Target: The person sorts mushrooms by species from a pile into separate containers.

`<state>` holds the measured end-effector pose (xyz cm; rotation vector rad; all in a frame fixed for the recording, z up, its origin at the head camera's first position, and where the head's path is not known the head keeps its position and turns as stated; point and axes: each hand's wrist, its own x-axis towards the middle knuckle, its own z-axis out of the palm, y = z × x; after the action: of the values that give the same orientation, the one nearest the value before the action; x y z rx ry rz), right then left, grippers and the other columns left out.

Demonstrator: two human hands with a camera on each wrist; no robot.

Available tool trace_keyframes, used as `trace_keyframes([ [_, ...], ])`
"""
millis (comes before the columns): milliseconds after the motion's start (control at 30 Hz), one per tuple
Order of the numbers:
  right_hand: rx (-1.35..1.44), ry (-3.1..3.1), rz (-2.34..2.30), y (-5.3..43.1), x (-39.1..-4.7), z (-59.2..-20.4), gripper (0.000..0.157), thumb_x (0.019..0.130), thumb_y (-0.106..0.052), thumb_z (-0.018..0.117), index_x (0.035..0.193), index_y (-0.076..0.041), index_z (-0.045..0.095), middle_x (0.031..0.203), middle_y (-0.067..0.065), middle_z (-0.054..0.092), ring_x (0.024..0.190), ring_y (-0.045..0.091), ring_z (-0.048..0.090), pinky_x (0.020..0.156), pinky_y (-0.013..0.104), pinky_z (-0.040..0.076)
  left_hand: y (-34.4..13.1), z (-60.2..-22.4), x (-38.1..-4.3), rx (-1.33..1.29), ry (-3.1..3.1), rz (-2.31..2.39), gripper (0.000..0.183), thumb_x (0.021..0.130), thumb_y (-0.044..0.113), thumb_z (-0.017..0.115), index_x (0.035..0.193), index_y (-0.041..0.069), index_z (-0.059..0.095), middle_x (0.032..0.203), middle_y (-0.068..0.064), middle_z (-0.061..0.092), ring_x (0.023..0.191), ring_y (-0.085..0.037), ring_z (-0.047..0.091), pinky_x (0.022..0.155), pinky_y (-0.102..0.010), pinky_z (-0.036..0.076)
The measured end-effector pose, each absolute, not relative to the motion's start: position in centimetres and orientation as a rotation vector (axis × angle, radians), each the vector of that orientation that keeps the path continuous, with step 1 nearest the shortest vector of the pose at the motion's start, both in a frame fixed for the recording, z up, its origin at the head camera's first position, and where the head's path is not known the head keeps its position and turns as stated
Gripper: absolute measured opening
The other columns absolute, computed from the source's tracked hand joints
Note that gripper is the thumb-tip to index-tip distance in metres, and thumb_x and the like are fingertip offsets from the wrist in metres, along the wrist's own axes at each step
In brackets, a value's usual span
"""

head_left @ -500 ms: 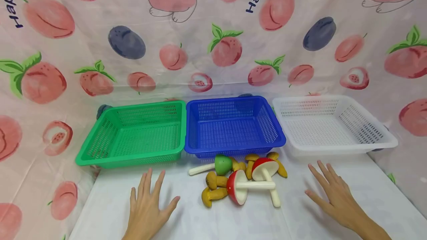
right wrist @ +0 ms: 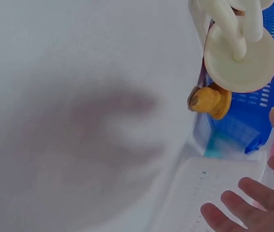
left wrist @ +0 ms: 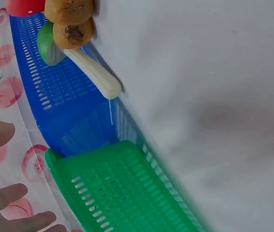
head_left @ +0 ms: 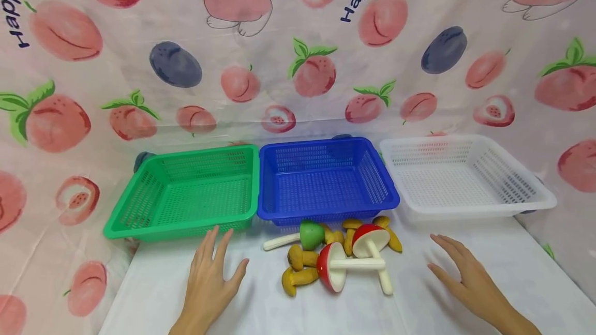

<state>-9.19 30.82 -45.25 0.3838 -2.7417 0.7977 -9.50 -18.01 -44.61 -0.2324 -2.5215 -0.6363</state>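
- Mushrooms [head_left: 344, 263] are lying loosely heaped midway between the left and right edges of the worktop [head_left: 410, 309], just in front of the blue basket [head_left: 330, 212].
- Left hand [head_left: 207, 283] is hovering towards the left edge, right hand [head_left: 471, 280] towards the right edge; both are holding nothing, fingers [head_left: 224, 246] loosely extended.
- Red mushrooms [head_left: 322, 268] are crossing stalks [head_left: 358, 263]; lifting the lower one first would be risking a roll towards the near edge.
- Yellow mushrooms [head_left: 304, 276] are crowding close; a wide grasp would be risking scatter.
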Motion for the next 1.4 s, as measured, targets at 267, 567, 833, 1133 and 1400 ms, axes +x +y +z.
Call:
trace_keyframes([
  [267, 0.398, -2.651, 0.735, 30.4, -10.3, -45.6, 0.052, 0.082, -0.014, 0.074, 0.129, -0.007, 0.054, 0.117, 0.005, 0.056, 0.098, 0.013, 0.050, 0.067, 0.032, 0.055, -16.7, -44.0, -11.0, -0.286, -2.455, -0.706, 0.060, 0.077, 0.023, 0.076, 0.131, 0.007, 0.054, 0.142, -0.017, 0.042, 0.131, -0.039, 0.037, 0.097, -0.064, 0.038],
  [567, 0.400, -2.662, 0.813, 29.2, -12.9, -45.7, 0.050, 0.079, -0.008, 0.075, 0.125, -0.001, 0.055, 0.113, 0.015, 0.059, 0.096, 0.030, 0.057, 0.064, 0.038, 0.057, -15.9, -42.8, -14.0, -0.445, -2.401, -0.703, 0.056, 0.078, 0.021, 0.076, 0.128, 0.005, 0.056, 0.139, -0.020, 0.045, 0.131, -0.038, 0.037, 0.099, -0.063, 0.038],
  [833, 0.413, -2.672, 0.883, 28.2, -15.3, -46.8, 0.050, 0.076, -0.002, 0.075, 0.123, 0.003, 0.056, 0.112, 0.021, 0.060, 0.094, 0.036, 0.059, 0.062, 0.042, 0.057, -15.3, -42.7, -16.4, -0.512, -2.432, -0.709, 0.050, 0.081, 0.023, 0.074, 0.125, 0.004, 0.059, 0.138, -0.018, 0.048, 0.132, -0.035, 0.037, 0.104, -0.056, 0.036],
  [1133, 0.384, -2.730, 1.019, 27.2, -17.0, -47.9, 0.048, 0.075, -0.002, 0.075, 0.118, 0.009, 0.057, 0.108, 0.024, 0.061, 0.091, 0.036, 0.060, 0.062, 0.036, 0.058, -14.4, -44.1, -18.2, -0.594, -2.547, -0.641, 0.051, 0.086, 0.027, 0.070, 0.128, 0.001, 0.057, 0.140, -0.016, 0.047, 0.135, -0.033, 0.035, 0.114, -0.052, 0.021],
  [1400, 0.412, -2.749, 0.980, 25.8, -18.1, -49.3, 0.047, 0.070, 0.002, 0.078, 0.112, 0.011, 0.060, 0.086, 0.014, 0.065, 0.073, 0.024, 0.063, 0.055, 0.027, 0.056, -14.6, -45.2, -18.4, -0.594, -2.425, -0.611, 0.040, 0.085, 0.016, 0.072, 0.115, -0.008, 0.064, 0.125, -0.018, 0.059, 0.126, -0.034, 0.047, 0.110, -0.048, 0.032],
])
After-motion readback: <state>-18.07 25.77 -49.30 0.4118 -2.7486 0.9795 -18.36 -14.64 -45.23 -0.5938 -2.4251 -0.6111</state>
